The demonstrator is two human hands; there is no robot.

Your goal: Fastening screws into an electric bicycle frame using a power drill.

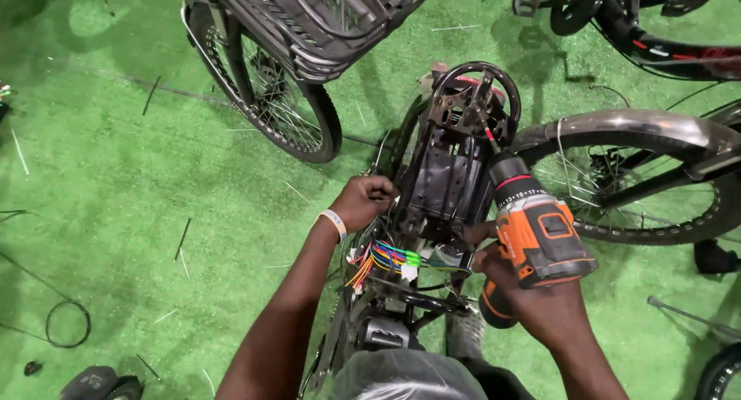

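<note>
The right hand (532, 300) gripped an orange and black drill (532, 234), its long axis running from near right to far left, bit aimed at the black bicycle rack (455, 168). The left hand (363, 202) closed on the rack's left edge. Coloured wires (386, 257) partly hid the frame below.

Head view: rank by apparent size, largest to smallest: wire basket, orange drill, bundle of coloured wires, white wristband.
1. Wire basket, though cut off by the top edge.
2. Orange drill; it sits nearer the camera than the basket, so its look is inflated.
3. Bundle of coloured wires.
4. White wristband.
</note>
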